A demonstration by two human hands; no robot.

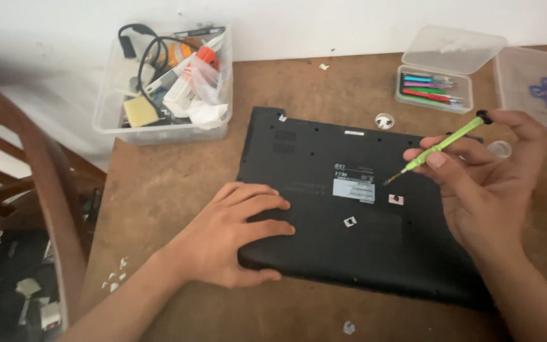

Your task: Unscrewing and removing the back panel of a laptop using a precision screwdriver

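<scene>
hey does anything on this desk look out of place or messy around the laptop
A few things. Small white scraps lie scattered near the table's left edge, and another bit sits in front of the upturned black laptop. Two small loose pieces rest on its base. The clear bin is a jumble of cables.

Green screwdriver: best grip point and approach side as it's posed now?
Judging by its pose, grip the green screwdriver on its slim mid-shaft, coming from the right. It slants tip-down to the left over the black laptop, black cap up-right, so the right hand pinches the shaft with a fingertip on the cap.
</scene>
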